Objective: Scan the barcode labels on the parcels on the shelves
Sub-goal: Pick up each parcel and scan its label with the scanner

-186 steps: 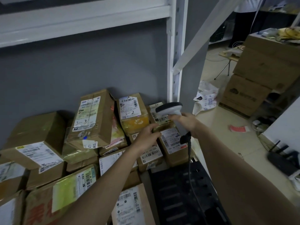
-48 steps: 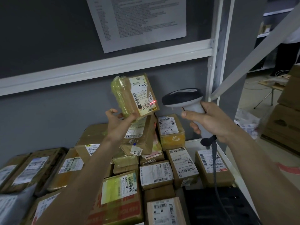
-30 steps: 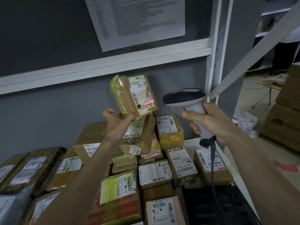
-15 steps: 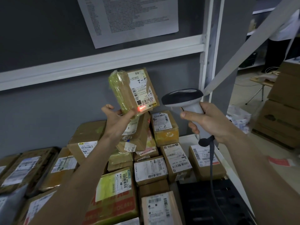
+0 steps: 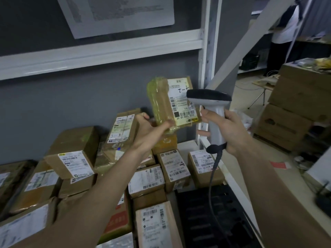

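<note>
Head camera view: the left hand (image 5: 152, 129) is raised above the shelf, its fingers and thumb curled round the lower end of a small parcel (image 5: 170, 102), a brown box partly wrapped in yellowish tape. That parcel is held in the air, tilted, with its white barcode label (image 5: 180, 104) facing the camera and the scanner. The right hand (image 5: 225, 129) grips the pale handle of a handheld scanner (image 5: 211, 108), fingers wrapped round it; the scanner's dark head sits just beside the label and overlaps the parcel's right edge. A dark cable (image 5: 213, 176) hangs from the base of the handle down towards the black tray (image 5: 211, 217) at the lower right of the shelf. Below the hands, many brown parcels lie packed together on the shelf, most with white labels turned up; one stack (image 5: 71, 154) stands at the left, another labelled box (image 5: 123, 129) leans against the grey back wall behind the left wrist. A white shelf beam (image 5: 100, 51) crosses above, with a printed sheet (image 5: 121, 13) on the wall over it. Right of the white upright (image 5: 207, 51), large cartons (image 5: 293, 108) stand on the floor, and a person in a white top (image 5: 286, 27) is partly visible in the background.
</note>
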